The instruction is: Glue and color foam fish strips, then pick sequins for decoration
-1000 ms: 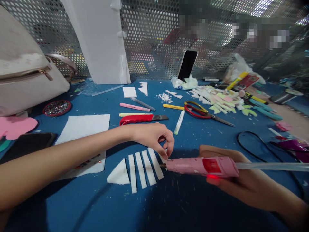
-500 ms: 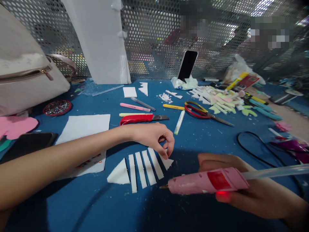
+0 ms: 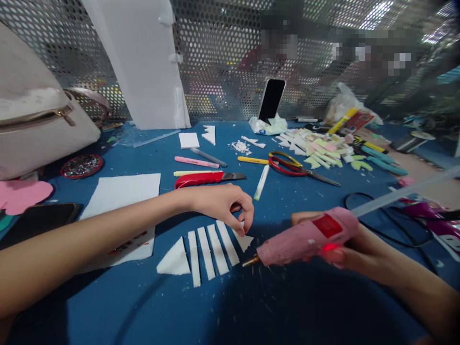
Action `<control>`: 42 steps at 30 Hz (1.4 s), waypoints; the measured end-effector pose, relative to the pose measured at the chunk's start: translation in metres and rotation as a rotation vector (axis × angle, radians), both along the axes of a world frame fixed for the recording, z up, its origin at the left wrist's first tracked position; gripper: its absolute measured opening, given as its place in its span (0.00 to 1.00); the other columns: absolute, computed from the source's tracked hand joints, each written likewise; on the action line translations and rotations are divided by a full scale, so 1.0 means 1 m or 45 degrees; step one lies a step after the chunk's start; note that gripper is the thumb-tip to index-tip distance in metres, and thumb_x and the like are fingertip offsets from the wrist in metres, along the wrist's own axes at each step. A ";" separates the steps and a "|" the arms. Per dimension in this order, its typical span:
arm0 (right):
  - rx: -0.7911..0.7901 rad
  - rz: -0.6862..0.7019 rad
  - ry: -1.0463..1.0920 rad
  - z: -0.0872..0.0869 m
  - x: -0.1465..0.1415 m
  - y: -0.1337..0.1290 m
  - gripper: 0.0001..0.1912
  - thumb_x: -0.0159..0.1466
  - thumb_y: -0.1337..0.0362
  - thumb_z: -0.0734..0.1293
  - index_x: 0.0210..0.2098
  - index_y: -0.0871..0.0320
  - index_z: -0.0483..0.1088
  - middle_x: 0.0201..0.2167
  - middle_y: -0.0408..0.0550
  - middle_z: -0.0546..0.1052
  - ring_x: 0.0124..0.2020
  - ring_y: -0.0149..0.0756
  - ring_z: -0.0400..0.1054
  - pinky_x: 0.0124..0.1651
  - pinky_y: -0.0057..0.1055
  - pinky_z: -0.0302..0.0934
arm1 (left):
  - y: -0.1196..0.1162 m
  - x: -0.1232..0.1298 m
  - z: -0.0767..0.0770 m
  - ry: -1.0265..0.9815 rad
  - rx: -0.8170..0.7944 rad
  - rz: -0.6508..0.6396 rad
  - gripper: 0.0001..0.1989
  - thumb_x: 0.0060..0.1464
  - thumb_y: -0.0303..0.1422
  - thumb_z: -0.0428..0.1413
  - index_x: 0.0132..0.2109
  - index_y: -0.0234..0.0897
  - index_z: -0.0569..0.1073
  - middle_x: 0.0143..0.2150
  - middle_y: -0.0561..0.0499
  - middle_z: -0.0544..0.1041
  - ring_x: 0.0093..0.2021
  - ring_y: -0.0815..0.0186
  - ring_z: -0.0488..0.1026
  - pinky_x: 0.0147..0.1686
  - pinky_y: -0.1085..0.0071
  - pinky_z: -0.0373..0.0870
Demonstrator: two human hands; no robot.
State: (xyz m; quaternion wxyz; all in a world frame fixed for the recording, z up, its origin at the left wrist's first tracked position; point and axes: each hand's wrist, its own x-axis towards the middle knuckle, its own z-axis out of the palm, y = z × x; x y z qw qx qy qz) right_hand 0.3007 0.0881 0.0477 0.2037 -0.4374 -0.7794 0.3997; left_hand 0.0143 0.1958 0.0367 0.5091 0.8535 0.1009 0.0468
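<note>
My right hand (image 3: 348,254) is wrapped round a pink hot glue gun (image 3: 298,239) with a clear glue stick (image 3: 406,189) in its back. Its brass nozzle points left, just above the table, close to the white pieces. My left hand (image 3: 230,206) is closed, thumb and fingertips on the notched white foam piece (image 3: 245,243) at the right end of a row. To its left lie several white foam strips (image 3: 217,249), set apart from each other, and a pointed end piece (image 3: 175,258). Part of the notched piece hides behind my fingers.
Behind my left hand lie a red utility knife (image 3: 201,179), several markers (image 3: 197,162) and scissors (image 3: 302,167). A heap of foam scraps (image 3: 316,148) sits back right. A phone (image 3: 272,100) stands upright; a white sheet (image 3: 122,191) lies left. A black cord (image 3: 381,239) loops at right.
My right hand has tilted the glue gun, so its nozzle points more downward and its rear end is higher. My left hand stays on the notched piece. The view has shifted slightly.
</note>
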 end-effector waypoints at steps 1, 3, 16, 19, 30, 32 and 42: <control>-0.125 0.006 0.053 0.002 -0.001 0.002 0.29 0.64 0.36 0.62 0.41 0.56 0.76 0.27 0.48 0.74 0.19 0.29 0.61 0.18 0.24 0.54 | 0.000 0.000 0.000 0.004 0.001 0.001 0.02 0.53 0.29 0.65 0.33 0.38 0.79 0.33 0.53 0.75 0.33 0.68 0.69 0.31 0.73 0.63; -0.314 0.012 0.118 0.006 -0.002 0.007 0.32 0.61 0.33 0.64 0.37 0.58 0.77 0.25 0.48 0.73 0.19 0.28 0.59 0.18 0.24 0.51 | 0.000 0.000 0.001 0.011 0.007 0.002 0.02 0.53 0.30 0.65 0.34 0.39 0.79 0.34 0.53 0.75 0.34 0.68 0.69 0.32 0.73 0.62; -0.311 -0.071 0.104 0.017 -0.010 0.017 0.39 0.57 0.29 0.62 0.27 0.64 0.74 0.17 0.44 0.65 0.17 0.26 0.58 0.19 0.22 0.50 | 0.005 0.001 0.005 0.114 0.019 -0.040 0.08 0.55 0.37 0.64 0.41 0.38 0.80 0.35 0.53 0.77 0.35 0.67 0.69 0.34 0.73 0.64; -0.290 -0.015 0.138 0.010 -0.006 0.020 0.38 0.59 0.31 0.63 0.28 0.65 0.75 0.18 0.45 0.67 0.17 0.27 0.60 0.18 0.22 0.52 | 0.005 0.001 0.012 0.141 0.036 -0.013 0.08 0.56 0.36 0.64 0.41 0.38 0.79 0.35 0.52 0.78 0.34 0.68 0.70 0.35 0.73 0.65; -0.288 0.029 0.452 0.015 -0.008 0.026 0.32 0.60 0.36 0.66 0.27 0.63 0.74 0.16 0.43 0.67 0.15 0.26 0.57 0.16 0.23 0.49 | -0.036 -0.034 0.052 0.218 0.232 0.357 0.09 0.64 0.35 0.54 0.40 0.36 0.77 0.36 0.52 0.79 0.35 0.68 0.73 0.37 0.74 0.67; -0.252 0.000 0.513 0.016 -0.010 0.027 0.31 0.60 0.37 0.66 0.27 0.62 0.74 0.16 0.44 0.67 0.16 0.28 0.58 0.17 0.24 0.51 | -0.049 -0.046 0.058 0.257 0.297 0.428 0.09 0.65 0.34 0.54 0.40 0.38 0.77 0.36 0.53 0.78 0.35 0.68 0.73 0.36 0.74 0.66; -0.086 -0.331 0.432 0.017 -0.013 0.029 0.31 0.62 0.37 0.65 0.29 0.62 0.73 0.17 0.44 0.67 0.18 0.28 0.59 0.22 0.26 0.53 | -0.146 -0.046 0.037 0.274 1.081 0.595 0.16 0.71 0.31 0.42 0.43 0.38 0.75 0.39 0.48 0.78 0.37 0.61 0.72 0.38 0.63 0.65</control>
